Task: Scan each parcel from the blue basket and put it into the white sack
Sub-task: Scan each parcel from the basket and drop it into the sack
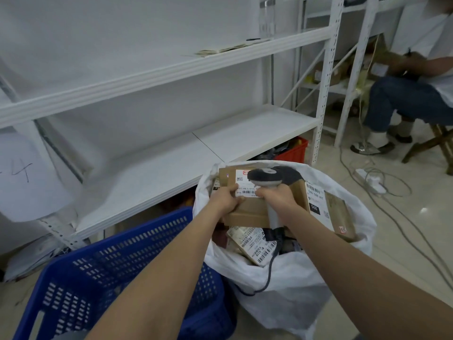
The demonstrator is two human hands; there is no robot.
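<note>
My left hand (226, 198) grips a brown cardboard parcel (247, 212) with a white barcode label, held over the open mouth of the white sack (289, 285). A grey handheld scanner (266, 179) is in my right hand (279, 197), its head just above the parcel's label and its cable hanging down over the sack's front. Several other labelled parcels (328, 209) lie inside the sack. The blue basket (103, 263) stands to the left of the sack; my left forearm hides part of its inside.
White metal shelving (171, 153) runs behind the basket and the sack. A red crate (294, 150) sits under its lowest shelf. A seated person (411, 94) is at the far right, with cables and a power strip (370, 182) on the floor.
</note>
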